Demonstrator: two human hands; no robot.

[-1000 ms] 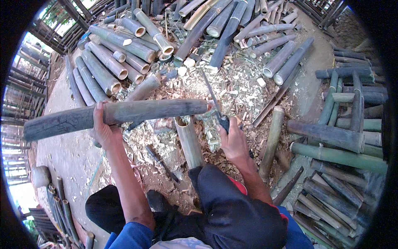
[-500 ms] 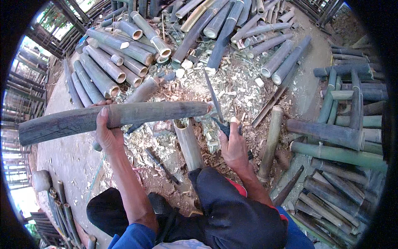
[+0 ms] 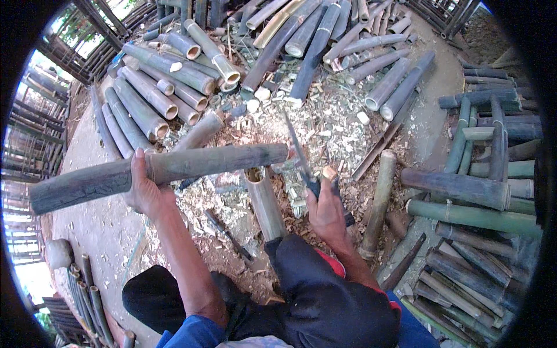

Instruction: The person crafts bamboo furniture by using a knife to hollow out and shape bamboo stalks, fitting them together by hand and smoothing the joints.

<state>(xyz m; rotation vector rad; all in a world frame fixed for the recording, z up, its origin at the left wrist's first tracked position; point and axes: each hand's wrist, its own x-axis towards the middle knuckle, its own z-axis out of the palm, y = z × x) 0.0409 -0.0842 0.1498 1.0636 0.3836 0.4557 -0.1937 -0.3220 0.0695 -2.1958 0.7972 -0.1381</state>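
Fingers of left hand (image 3: pixel 145 194): wrapped tight round long bamboo pole (image 3: pixel 156 171), held level across the body, its right end over the short upright stump (image 3: pixel 264 200). Right hand (image 3: pixel 326 211): closed on the handle of a long chopping knife (image 3: pixel 299 153), blade raised just beside the pole's end. Advice: rest that end firmly on the stump; keep the gripping hand well apart from the blade's path.

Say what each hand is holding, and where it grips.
Left hand grips the long bamboo pole around its middle; right hand holds the knife by its handle.
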